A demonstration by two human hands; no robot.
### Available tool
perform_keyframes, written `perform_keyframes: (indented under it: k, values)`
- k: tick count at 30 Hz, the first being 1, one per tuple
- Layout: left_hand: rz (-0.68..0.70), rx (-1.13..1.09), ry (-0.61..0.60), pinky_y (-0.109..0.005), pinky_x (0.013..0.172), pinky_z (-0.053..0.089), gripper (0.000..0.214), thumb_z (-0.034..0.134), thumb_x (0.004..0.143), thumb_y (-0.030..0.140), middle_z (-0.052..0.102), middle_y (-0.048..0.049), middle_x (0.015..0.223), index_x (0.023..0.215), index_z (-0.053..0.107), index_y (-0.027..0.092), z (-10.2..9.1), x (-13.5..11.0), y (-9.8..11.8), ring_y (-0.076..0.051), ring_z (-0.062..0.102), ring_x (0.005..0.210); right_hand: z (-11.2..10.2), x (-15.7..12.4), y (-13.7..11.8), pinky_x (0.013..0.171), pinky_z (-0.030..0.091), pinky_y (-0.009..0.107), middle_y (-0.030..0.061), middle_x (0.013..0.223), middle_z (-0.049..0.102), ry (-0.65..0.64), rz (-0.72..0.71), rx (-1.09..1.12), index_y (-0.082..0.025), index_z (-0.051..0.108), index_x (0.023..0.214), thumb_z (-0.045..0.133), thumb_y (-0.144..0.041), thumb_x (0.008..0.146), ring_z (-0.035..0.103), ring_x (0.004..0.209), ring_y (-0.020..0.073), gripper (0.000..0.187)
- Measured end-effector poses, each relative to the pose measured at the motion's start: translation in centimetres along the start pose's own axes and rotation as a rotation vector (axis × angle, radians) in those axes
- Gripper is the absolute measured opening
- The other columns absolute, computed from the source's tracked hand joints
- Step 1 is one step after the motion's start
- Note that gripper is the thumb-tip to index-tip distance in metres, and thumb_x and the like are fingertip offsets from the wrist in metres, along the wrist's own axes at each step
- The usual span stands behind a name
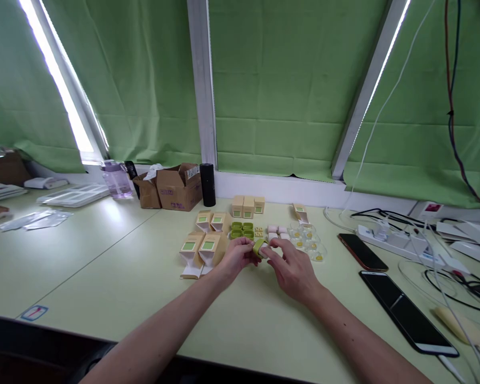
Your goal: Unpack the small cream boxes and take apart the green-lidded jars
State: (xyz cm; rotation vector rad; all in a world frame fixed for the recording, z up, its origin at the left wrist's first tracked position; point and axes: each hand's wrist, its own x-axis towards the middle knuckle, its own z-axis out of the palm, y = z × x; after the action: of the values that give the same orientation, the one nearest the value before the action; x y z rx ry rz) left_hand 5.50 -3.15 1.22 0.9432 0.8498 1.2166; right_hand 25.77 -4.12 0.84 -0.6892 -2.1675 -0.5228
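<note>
Forearms (176, 316) extend over a pale table (124, 282) before green curtains (296, 90).

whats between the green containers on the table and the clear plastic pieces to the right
In the head view, small yellow pieces and then pale pink pieces lie between the green containers and clear plastic pieces.

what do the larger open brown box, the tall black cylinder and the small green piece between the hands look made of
Larger open brown box: matte cardboard, judging by its folded flaps. Tall black cylinder: coated metal or plastic; its smooth, dark surface suits both. Small green piece: probably smooth plastic, from its even colour; partly hidden.
</note>
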Motion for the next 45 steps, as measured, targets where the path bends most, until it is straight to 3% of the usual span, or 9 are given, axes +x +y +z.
perform_keyframes:
  k: [4, 8, 14, 18, 27, 32, 38, 41, 45]
  values:
    - [-0.025, 0.049, -0.020, -0.027, 0.057, 0.051, 0.026, 0.079, 0.073, 0.026, 0.067, -0.0026, 0.063, 0.077, 0.055, 0.017, 0.4, -0.5, 0.2, -0.017, 0.067, 0.055, 0.4, -0.2, 0.0, 0.060, 0.048, 0.023, 0.0108, 0.114, 0.065, -0.041, 0.013, 0.020, -0.024, 0.061, 0.126, 0.046, -0.001, 0.093, 0.065, 0.099, 0.0203, 0.043]
    - [-0.017, 0.048, -0.054, -0.026, 0.053, 0.050, 0.032, 0.081, 0.075, 0.036, 0.067, -0.0025, 0.065, 0.079, 0.055, 0.017, 0.6, -0.6, 0.3, -0.016, 0.066, 0.053, 0.5, -0.4, 0.1, 0.067, 0.056, 0.028, 0.0114, 0.117, 0.065, 0.027, 0.119, 0.188, -0.024, 0.061, 0.126, 0.047, -0.009, 0.099, 0.066, 0.096, 0.0197, 0.034]
    - [0.001, 0.102, -0.054, -0.022, 0.042, 0.040, 0.044, 0.073, 0.082, 0.057, 0.068, -0.0052, 0.062, 0.078, 0.052, 0.019, 0.3, -0.2, 0.2, -0.014, 0.059, 0.047, 0.7, -0.3, -0.3, 0.068, 0.063, 0.031, 0.0115, 0.128, 0.057, 0.084, 0.557, 0.787, -0.026, 0.065, 0.120, 0.065, -0.029, 0.095, 0.063, 0.106, 0.0224, 0.026]
    - [0.046, 0.117, 0.012, -0.021, 0.043, 0.039, 0.043, 0.073, 0.082, 0.056, 0.068, -0.0048, 0.064, 0.077, 0.052, 0.018, 0.1, -0.1, 0.3, -0.012, 0.057, 0.047, 1.2, -0.3, -0.2, 0.058, 0.059, 0.028, 0.0056, 0.103, 0.064, 0.085, 0.838, 1.217, -0.025, 0.065, 0.113, 0.079, -0.041, 0.085, 0.060, 0.082, 0.0174, 0.036]
    - [0.193, 0.157, 0.080, -0.022, 0.052, 0.042, 0.037, 0.074, 0.083, 0.048, 0.067, -0.0039, 0.069, 0.077, 0.055, 0.017, 0.5, -0.5, 0.8, -0.010, 0.056, 0.053, 0.7, -0.2, 0.6, 0.062, 0.055, 0.028, 0.0055, 0.096, 0.072, 0.097, 1.115, 1.726, -0.020, 0.074, 0.099, 0.087, -0.046, 0.078, 0.063, 0.079, 0.0163, 0.036]
    - [0.228, 0.196, 0.080, -0.023, 0.054, 0.042, 0.035, 0.072, 0.085, 0.046, 0.067, -0.0033, 0.070, 0.077, 0.054, 0.018, 0.6, -0.5, 0.8, -0.010, 0.056, 0.055, 0.8, -0.4, 0.7, 0.062, 0.054, 0.027, 0.0058, 0.093, 0.072, 0.095, 1.168, 1.749, -0.019, 0.075, 0.096, 0.089, -0.047, 0.076, 0.063, 0.077, 0.0160, 0.038]
    - [0.320, 0.254, 0.095, -0.023, 0.056, 0.043, 0.037, 0.073, 0.085, 0.049, 0.067, -0.0030, 0.072, 0.078, 0.056, 0.018, 0.6, -0.3, 0.8, -0.011, 0.056, 0.058, 1.1, -0.5, 0.7, 0.064, 0.054, 0.028, 0.0057, 0.095, 0.069, 0.089, 1.103, 1.662, -0.018, 0.073, 0.099, 0.086, -0.048, 0.079, 0.062, 0.080, 0.0167, 0.038]
    - [0.396, 0.307, 0.123, -0.024, 0.057, 0.042, 0.035, 0.072, 0.086, 0.049, 0.066, -0.0024, 0.072, 0.081, 0.058, 0.018, 0.6, -0.2, 0.7, -0.011, 0.055, 0.059, 1.3, -0.6, 0.7, 0.065, 0.054, 0.031, 0.0056, 0.094, 0.069, 0.103, 1.055, 1.446, -0.019, 0.069, 0.104, 0.083, -0.052, 0.080, 0.061, 0.078, 0.0172, 0.043]
    - [0.494, 0.445, 0.137, -0.028, 0.070, 0.051, 0.026, 0.070, 0.089, 0.043, 0.069, -0.0061, 0.086, 0.092, 0.063, 0.019, 0.8, -0.6, 0.7, -0.016, 0.062, 0.075, 1.3, -0.7, 0.5, 0.071, 0.056, 0.035, 0.0074, 0.100, 0.067, 0.097, 0.865, 0.924, -0.021, 0.065, 0.106, 0.076, -0.049, 0.086, 0.063, 0.086, 0.0209, 0.036]
